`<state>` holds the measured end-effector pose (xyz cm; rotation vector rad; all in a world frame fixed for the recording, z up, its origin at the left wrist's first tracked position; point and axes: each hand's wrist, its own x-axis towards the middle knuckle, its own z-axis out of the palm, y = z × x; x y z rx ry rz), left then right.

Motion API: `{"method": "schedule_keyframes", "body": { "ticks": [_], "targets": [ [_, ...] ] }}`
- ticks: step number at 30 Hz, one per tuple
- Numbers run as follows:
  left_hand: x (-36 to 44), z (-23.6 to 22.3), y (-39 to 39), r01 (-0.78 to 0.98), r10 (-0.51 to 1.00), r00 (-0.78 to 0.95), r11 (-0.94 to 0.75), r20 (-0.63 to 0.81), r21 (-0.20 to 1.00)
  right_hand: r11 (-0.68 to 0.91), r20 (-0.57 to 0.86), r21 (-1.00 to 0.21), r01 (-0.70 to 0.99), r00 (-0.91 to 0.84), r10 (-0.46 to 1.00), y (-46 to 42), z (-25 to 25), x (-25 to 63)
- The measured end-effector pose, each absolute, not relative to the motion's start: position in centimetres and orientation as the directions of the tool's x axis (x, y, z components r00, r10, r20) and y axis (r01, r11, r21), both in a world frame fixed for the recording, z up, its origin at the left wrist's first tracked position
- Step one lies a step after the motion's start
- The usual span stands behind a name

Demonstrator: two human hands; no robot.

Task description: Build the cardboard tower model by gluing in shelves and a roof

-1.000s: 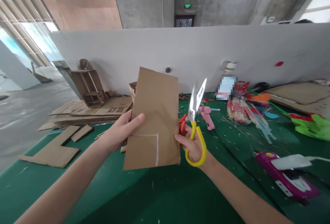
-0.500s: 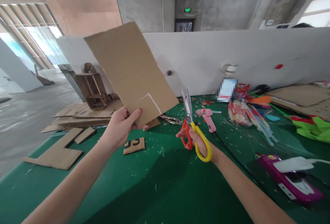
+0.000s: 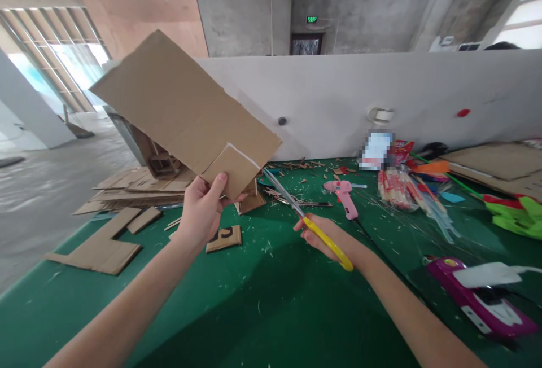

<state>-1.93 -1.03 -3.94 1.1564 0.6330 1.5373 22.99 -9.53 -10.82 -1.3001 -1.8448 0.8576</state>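
Note:
My left hand [image 3: 202, 210] pinches the lower corner of a brown cardboard sheet [image 3: 178, 108] and holds it up, tilted to the upper left. A white line marks off a small rectangle at that corner. My right hand [image 3: 324, 236] grips yellow-handled scissors [image 3: 305, 215]. Their blades point up and left, with the tips close to the marked corner of the sheet. Both hands hover over the green table [image 3: 271, 311].
Cardboard offcuts [image 3: 99, 249] and a stack of flat sheets [image 3: 139, 187] lie at the left. A pink glue gun [image 3: 345, 194], a bundle of sticks [image 3: 402, 187], green and orange craft pieces and a purple device [image 3: 486, 300] sit at the right. A grey partition stands behind.
The cardboard swung from upright in front of me up and to the left. The scissors tipped from upright with open blades toward the sheet's marked corner.

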Motion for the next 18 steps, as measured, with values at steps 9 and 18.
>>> {"method": "schedule_keyframes", "body": {
  "ticks": [9, 18],
  "targets": [
    [-1.4, -4.6, -1.8, -0.342, 0.948, 0.136, -0.229, 0.289, 0.911, 0.242, 0.125, -0.822, 0.515, -0.251, 0.96, -9.6, -10.5, 22.9],
    [-1.1, -5.3, -1.6, -0.413, 0.961, 0.126, -0.175, 0.247, 0.894, 0.258, 0.153, -0.863, 0.435, -0.262, 0.953, -9.0, -12.1, 23.3]
  ]
}}
